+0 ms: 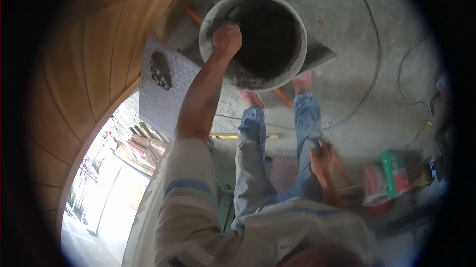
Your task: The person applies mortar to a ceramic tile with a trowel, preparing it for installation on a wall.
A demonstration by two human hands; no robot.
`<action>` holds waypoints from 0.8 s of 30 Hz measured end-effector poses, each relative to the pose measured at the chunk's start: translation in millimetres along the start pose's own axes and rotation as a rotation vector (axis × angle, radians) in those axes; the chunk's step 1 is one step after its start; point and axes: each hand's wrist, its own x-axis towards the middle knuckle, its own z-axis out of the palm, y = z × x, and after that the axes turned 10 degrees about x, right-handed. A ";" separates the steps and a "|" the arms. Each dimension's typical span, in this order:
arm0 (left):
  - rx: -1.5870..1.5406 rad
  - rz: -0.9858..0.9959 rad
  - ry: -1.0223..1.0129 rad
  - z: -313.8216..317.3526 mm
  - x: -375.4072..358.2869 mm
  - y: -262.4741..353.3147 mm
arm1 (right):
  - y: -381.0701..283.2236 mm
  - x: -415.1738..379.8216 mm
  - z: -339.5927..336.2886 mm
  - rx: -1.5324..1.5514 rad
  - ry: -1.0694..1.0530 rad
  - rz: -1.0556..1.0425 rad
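A large round bucket [300,58] stands on the floor before my feet, with dark grey wet mortar [270,33] inside. My left hand [227,39] reaches over its near left side, closed in a fist. A greyish edge shows beyond the knuckles, but what the fist grips is mostly hidden. My right hand [322,157] lies on my right knee, fingers spread over the jeans [303,133] and partly dark, with nothing seen in it. To the left of the bucket, a patterned grey board [171,98] carries a dark smear of mortar [160,70].
Curved wooden panelling [94,63] rises at the left above a bright opening. A yellow level [243,136] lies behind my feet. At the right are a green and red container [393,172], a pinkish tub [375,183] and a dark cable [378,43] on the concrete floor.
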 end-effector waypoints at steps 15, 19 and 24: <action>-0.266 -0.018 -0.371 70.0 28.7 19.6 | -7.4 25.2 -27.5 0.171 -0.096 -0.046; -0.302 -0.064 -0.303 37.0 4.9 56.4 | 10.2 31.6 -23.9 0.102 -0.120 -0.116; -0.420 -0.230 -0.091 -26.5 -106.0 56.4 | -21.1 24.6 -26.2 0.092 -0.091 -0.006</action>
